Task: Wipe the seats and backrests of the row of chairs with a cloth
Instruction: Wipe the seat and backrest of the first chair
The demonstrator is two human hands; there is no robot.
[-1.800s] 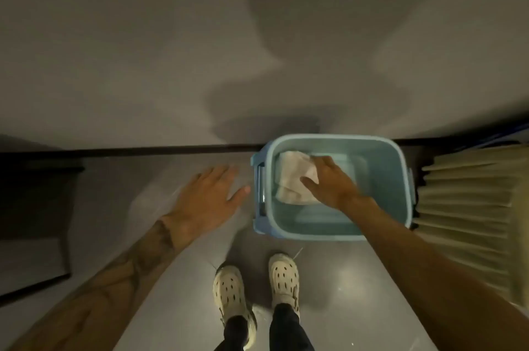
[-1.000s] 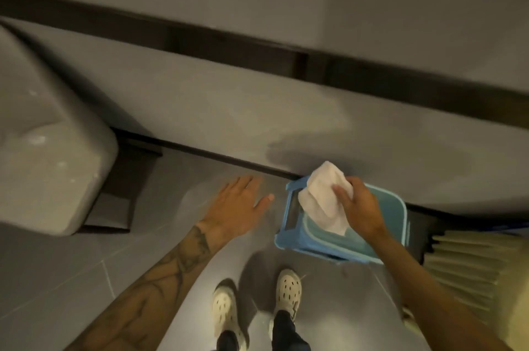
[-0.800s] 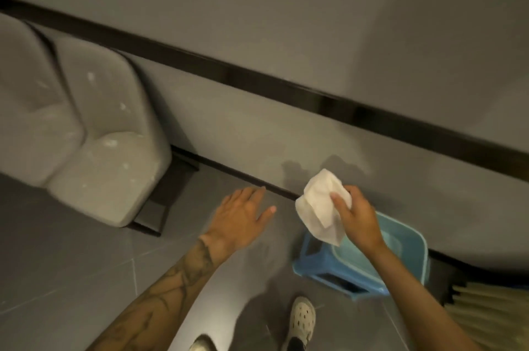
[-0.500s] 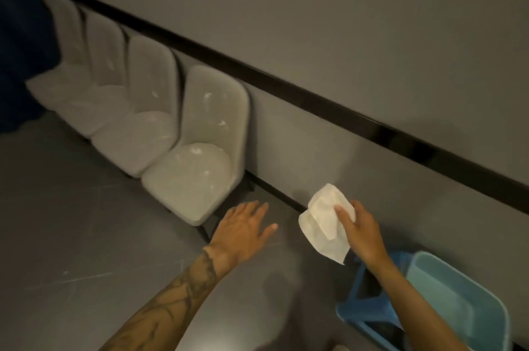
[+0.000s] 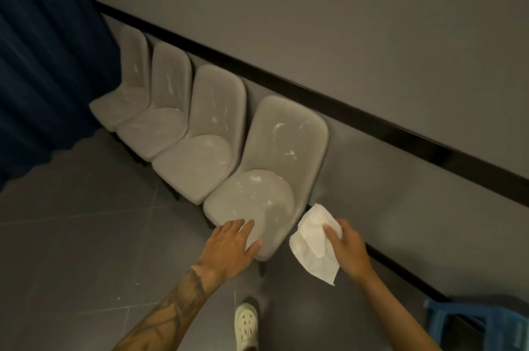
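Note:
Several grey cushioned chairs stand in a row against the wall, with white smears on their seats and backrests. The nearest chair (image 5: 257, 198) is right in front of me. My left hand (image 5: 230, 244) hovers flat, fingers apart, over the front edge of its seat; whether it touches the seat I cannot tell. My right hand (image 5: 346, 250) holds a white cloth (image 5: 312, 241) just right of that seat, in the air beside it. The cloth hangs loose below my fingers.
A dark blue curtain (image 5: 43, 64) hangs at the left end of the row. A blue stool (image 5: 472, 325) stands at the lower right by the wall. A black rail (image 5: 372, 121) runs along the grey wall. Grey tiled floor lies in front, with my shoe (image 5: 246, 325) on it.
The cloth came out of the blue basin in my right hand. My view swung left to the chair row, and both hands moved up to the nearest chair.

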